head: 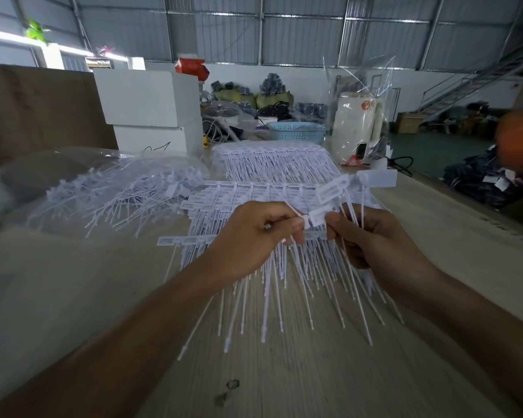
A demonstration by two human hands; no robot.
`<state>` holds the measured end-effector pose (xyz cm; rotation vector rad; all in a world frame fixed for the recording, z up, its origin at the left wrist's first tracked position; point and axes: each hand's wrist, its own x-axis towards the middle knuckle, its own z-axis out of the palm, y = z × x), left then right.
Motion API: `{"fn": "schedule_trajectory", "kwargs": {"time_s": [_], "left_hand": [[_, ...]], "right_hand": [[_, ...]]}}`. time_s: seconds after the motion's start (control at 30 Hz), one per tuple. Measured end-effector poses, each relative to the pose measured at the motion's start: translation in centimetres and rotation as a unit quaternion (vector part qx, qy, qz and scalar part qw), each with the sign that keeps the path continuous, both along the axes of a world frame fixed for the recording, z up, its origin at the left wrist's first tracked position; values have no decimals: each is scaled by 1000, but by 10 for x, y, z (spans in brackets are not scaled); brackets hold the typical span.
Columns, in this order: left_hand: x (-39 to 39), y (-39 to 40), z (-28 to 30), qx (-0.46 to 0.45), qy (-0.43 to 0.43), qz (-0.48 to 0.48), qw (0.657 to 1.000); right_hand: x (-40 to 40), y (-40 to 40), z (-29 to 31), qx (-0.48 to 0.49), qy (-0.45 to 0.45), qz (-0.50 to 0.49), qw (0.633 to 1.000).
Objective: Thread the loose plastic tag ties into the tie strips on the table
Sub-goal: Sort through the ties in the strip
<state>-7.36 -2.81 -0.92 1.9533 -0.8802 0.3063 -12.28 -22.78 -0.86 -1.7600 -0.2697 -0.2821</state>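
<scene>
My left hand [254,236] pinches the thin tail of a white plastic tag tie [307,220] at the middle of the view. My right hand [372,236] grips a small bunch of white tag ties [341,188], with their flat label heads fanned up above my fingers and their tails hanging below. Both hands meet over a stack of white tie strips [254,191] lying on the wooden table [314,372], the strips' long tails pointing toward me. A heap of loose ties [127,191] lies in clear plastic to the left.
A second stack of tie strips [272,161] lies farther back. Behind it stand white foam boxes [148,107], a blue basket [296,132] and a cream appliance in a clear bag [356,125]. The table's right edge runs diagonally past my right hand.
</scene>
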Motion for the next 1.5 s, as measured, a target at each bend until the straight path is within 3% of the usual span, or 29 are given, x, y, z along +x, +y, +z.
{"fn": "schedule_trajectory", "kwargs": {"time_s": [0.53,0.6,0.7,0.77,0.93,1.2,1.3,1.4,1.5], "left_hand": [[1,1,0,-16,32,-63,997],[-1,2,2,-1,28,-76,997],[-5,2,2,47,8,-100,994],[-7,-1,1,41,-1,-75,996],[-7,-6,-1,45,-39,46,997],[-15,-20,1,6,-122,61,991],[-14,-15,1,-22,-93,42,995],[-8,-8,-2,13,-101,61,993],[-4,-8,-4,60,-142,99,983]], "right_hand": [[12,-8,-8,38,114,38,992],[15,-13,-6,49,105,11,993],[20,-34,0,149,100,-84,980],[21,-41,1,166,93,-104,976],[13,1,-11,40,144,-3,989],[0,12,-5,42,153,54,986],[1,11,-3,61,150,45,986],[3,5,5,111,143,17,983],[1,2,6,126,148,53,980]]}}
